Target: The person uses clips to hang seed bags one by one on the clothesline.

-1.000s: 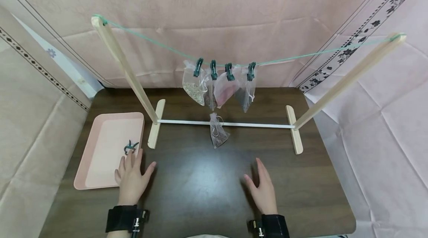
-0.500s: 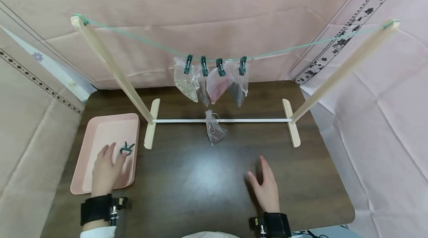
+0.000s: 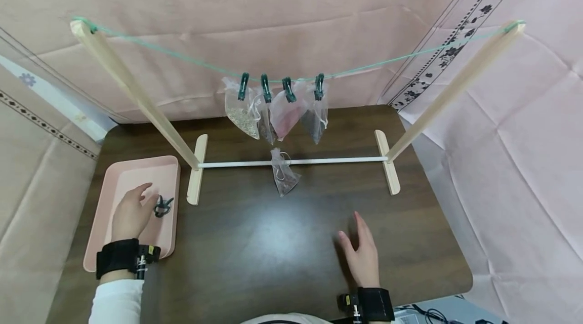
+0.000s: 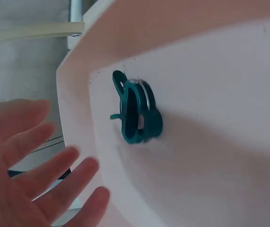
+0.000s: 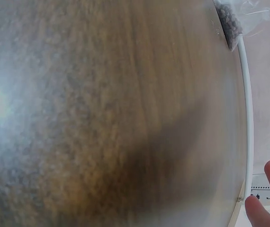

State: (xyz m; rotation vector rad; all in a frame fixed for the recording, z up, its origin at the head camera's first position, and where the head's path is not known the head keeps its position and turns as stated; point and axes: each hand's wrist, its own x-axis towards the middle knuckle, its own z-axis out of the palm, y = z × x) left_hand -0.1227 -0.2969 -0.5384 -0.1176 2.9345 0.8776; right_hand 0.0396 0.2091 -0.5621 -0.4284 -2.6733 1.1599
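My left hand (image 3: pixel 132 215) is over the pink tray (image 3: pixel 95 235), its thumb right beside a dark green spring clip (image 3: pixel 162 206) lying in it. In the left wrist view the fingers (image 4: pixel 54 184) are spread and hold nothing, apart from the green clip, which shows its metal spring. Close over the table's right half, my right hand (image 3: pixel 363 255) has its thumb away from its extended fingers and holds nothing. A small drawstring mesh bag (image 3: pixel 284 179) with dark contents lies against the white crossbar (image 3: pixel 337 161).
Several mesh bags, one with pink contents (image 3: pixel 287 119), hang by green clips from a green cord (image 3: pixel 373 66). The cord spans two wooden posts (image 3: pixel 134 93) on flat feet. Cloth walls surround the dark wooden table (image 3: pixel 255 273). Cables (image 3: pixel 430 314) lie beyond the front right edge.
My left hand has moved left and forward in the tray, from over the clip to its left side. The right hand has barely moved. The head view has shifted somewhat.
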